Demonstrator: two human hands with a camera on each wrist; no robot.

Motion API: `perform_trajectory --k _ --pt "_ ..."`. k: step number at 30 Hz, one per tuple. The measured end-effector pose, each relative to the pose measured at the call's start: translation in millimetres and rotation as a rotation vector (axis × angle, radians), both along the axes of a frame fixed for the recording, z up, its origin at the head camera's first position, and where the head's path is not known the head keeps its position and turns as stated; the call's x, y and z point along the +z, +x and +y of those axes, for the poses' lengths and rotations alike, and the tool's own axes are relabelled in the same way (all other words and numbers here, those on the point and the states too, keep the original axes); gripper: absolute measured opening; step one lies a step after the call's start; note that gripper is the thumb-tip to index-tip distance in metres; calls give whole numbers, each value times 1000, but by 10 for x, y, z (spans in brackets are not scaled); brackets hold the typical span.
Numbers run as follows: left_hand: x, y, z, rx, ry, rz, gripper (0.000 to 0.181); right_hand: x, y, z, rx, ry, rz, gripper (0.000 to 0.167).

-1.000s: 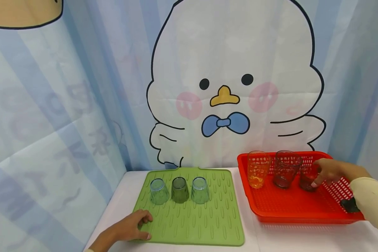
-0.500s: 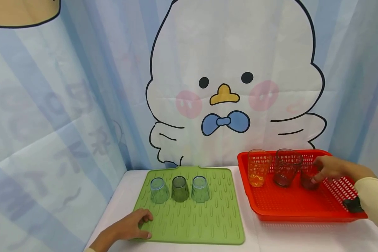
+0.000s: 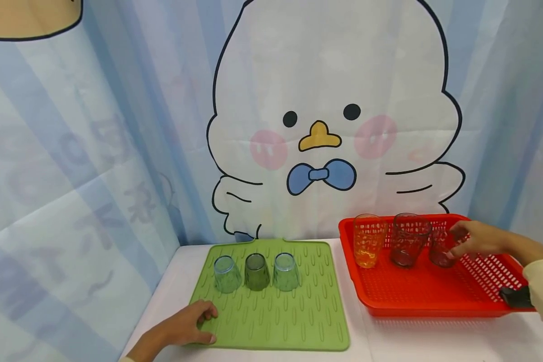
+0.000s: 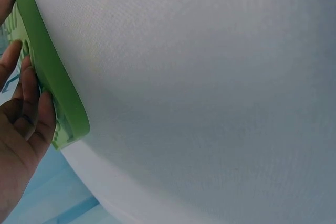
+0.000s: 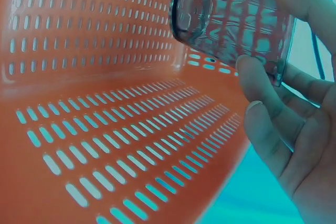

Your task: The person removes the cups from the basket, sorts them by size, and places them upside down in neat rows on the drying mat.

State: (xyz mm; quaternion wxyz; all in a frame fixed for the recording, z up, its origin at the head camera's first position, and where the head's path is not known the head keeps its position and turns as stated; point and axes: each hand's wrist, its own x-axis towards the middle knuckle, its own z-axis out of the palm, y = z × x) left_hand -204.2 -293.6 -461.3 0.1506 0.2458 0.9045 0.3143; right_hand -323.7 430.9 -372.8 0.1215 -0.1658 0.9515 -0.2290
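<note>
My right hand (image 3: pixel 477 240) is in the red basket and holds a purplish drinking glass (image 3: pixel 440 248) by its upper part. The right wrist view shows the thumb on one side of this glass (image 5: pixel 236 19) and fingertips on the other. Beside it in the basket stand a larger purplish glass (image 3: pixel 404 244) and a tall orange-tinted glass (image 3: pixel 367 246). My left hand (image 3: pixel 183 322) rests at the left front edge of the green mat (image 3: pixel 298 322), fingers relaxed and holding nothing. On the mat, three glasses stand mouth down: bluish (image 3: pixel 227 276), dark grey (image 3: pixel 256 274) and bluish (image 3: pixel 285 274).
The red slotted basket (image 3: pixel 416 309) stands right of the mat on a white-covered table (image 3: pixel 359 332). A curtain (image 3: pixel 235 211) with a cartoon bird hangs right behind both, and another curtain side closes off the left. A dark strap (image 3: pixel 516 296) is at the right wrist.
My right hand and the small purplish glass have shifted slightly toward the back of the basket, while the right forearm has swung a little to the right. The left hand stays put.
</note>
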Motion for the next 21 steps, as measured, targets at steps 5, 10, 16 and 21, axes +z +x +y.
perform_trajectory --k 5,10,16,21 --pt "-15 -6 -5 -2 -4 4 38 38 45 -31 2 -28 30 76" --pt "-28 -7 -15 5 -1 -1 37 96 97 -77 9 -19 59 75" --pt "-23 1 -20 7 10 -10 37 178 177 -102 17 18 156 72" --pt "-23 4 -19 7 12 3 38 231 255 -119 -14 29 206 72"
